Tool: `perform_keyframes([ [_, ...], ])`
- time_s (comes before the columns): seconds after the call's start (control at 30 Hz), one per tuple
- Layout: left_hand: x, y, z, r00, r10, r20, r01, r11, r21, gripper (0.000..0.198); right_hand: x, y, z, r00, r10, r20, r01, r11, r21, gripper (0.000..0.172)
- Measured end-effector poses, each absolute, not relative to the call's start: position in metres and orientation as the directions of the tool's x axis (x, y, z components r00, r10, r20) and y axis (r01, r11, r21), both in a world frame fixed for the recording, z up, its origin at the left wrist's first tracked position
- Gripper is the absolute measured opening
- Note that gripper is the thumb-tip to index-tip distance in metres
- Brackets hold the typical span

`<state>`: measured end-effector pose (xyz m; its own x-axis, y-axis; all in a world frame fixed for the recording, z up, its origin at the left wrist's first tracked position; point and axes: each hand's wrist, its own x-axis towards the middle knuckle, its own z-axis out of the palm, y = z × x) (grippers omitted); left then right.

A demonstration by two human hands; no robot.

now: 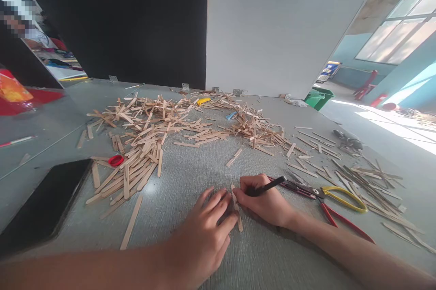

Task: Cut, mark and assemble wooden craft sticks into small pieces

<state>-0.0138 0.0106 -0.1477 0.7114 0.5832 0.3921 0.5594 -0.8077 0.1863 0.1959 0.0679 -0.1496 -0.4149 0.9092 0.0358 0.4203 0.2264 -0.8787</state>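
Observation:
My left hand (204, 231) lies flat on the grey table (190, 176), fingers stretched out, pressing down on a wooden craft stick (237, 213) that lies in front of me. My right hand (264, 199) is closed around a black pen (269, 185), its tip at the upper end of that stick. The two hands nearly touch at the stick. Part of the stick is hidden under my left fingers.
A big heap of wooden sticks (150, 135) spreads across the table's middle and left, thinner splints (368, 181) on the right. Yellow and red-handled pliers (335, 201) lie just right of my right hand. A black phone (44, 203), a red cap (116, 160), a green bin (318, 97).

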Motion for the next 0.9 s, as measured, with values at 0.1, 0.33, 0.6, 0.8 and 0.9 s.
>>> perform_keyframes([
  [0.1,-0.0130,0.0107,-0.1474,0.716,0.581,0.387,0.558,-0.809,0.183,0.027,0.1960,0.0677,-0.1501,-0.420,0.907,0.032,0.416,0.224,-0.882,0.040],
  [0.33,-0.0128,0.0107,-0.1477,0.711,0.583,0.393,0.560,-0.807,0.185,0.030,0.1960,0.0676,-0.1492,-0.418,0.907,0.052,0.443,0.254,-0.860,0.040],
  [0.6,-0.0131,0.0108,-0.1491,0.702,0.576,0.419,0.556,-0.811,0.183,0.033,0.1959,0.0683,-0.1471,-0.430,0.900,0.071,0.444,0.280,-0.851,0.040],
  [0.8,-0.0135,0.0109,-0.1507,0.701,0.571,0.428,0.550,-0.814,0.185,0.032,0.1970,0.0698,-0.1500,-0.444,0.889,0.108,0.436,0.321,-0.841,0.039],
  [0.9,-0.0133,0.0113,-0.1504,0.705,0.566,0.427,0.551,-0.816,0.173,0.033,0.1975,0.0699,-0.1509,-0.449,0.885,0.125,0.424,0.335,-0.842,0.039],
])
